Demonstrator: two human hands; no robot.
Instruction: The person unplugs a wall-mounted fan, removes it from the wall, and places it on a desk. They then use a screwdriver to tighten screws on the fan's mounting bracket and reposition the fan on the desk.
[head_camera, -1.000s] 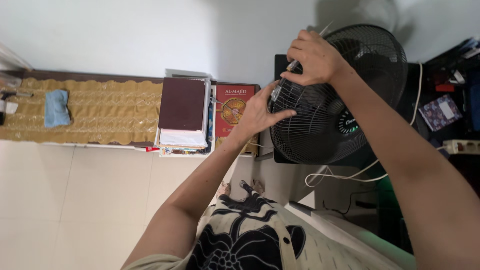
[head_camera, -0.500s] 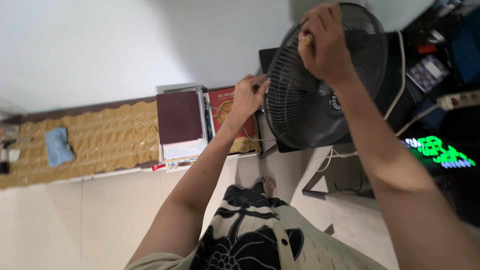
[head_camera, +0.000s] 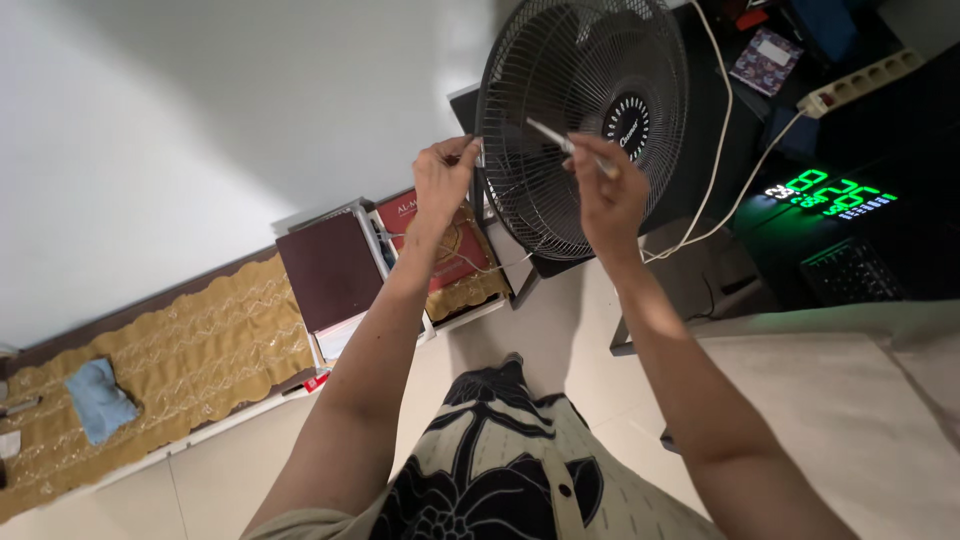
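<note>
Seen from above, a person's two bare arms reach forward to a black fan (head_camera: 585, 120) with a round wire grille. The fan stands at the top middle of the view, its grille facing the person, with a round hub right of centre.

The left hand (head_camera: 442, 180) is closed, its fingertips pinching the grille's left rim. The right hand (head_camera: 605, 190) is closed around a thin, light-coloured tool (head_camera: 560, 143). The tool's long axis runs slantwise, its tip pointing up and left across the grille wires, toward the middle of the fan. Whether the tip touches the wires cannot be told.

A white cord (head_camera: 715, 170) loops down the fan's right side. Further right, a power strip (head_camera: 860, 82) and a clock (head_camera: 830, 195) with green digits stand close in, leaving little room there. Left of the fan, books (head_camera: 335, 270) lie on a low shelf covered by a gold runner (head_camera: 170, 370), with a blue cloth (head_camera: 98, 398) on it. Pale floor (head_camera: 560, 320) lies open between the shelf and the fan, below the arms.
</note>
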